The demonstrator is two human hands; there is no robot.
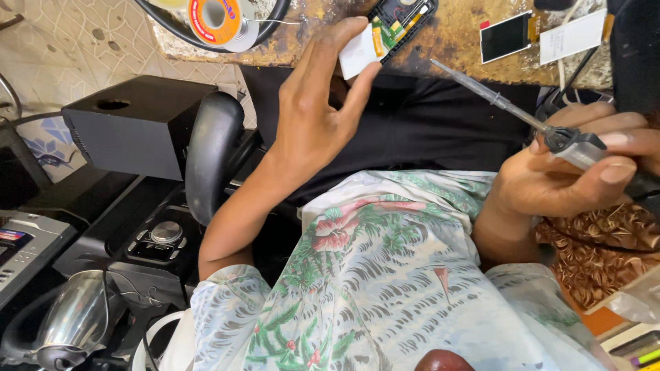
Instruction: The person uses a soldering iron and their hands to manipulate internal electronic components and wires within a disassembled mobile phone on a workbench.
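My left hand (313,117) reaches up to the edge of the worn brown workbench (454,41). Its thumb and fingers pinch a small white part (357,53) with a yellow strip. That part is attached to an opened black phone body (402,19) lying on the bench. My right hand (584,165) grips a soldering iron (512,110) by its grey and black handle. The thin metal tip points up and left and stops a short way right of the white part, not touching it.
A spool of solder wire (216,20) sits on the bench at top left. A small dark display panel (505,36) and a white panel (572,36) lie at top right. A black box (137,124) and a black armrest (210,154) are at my left.
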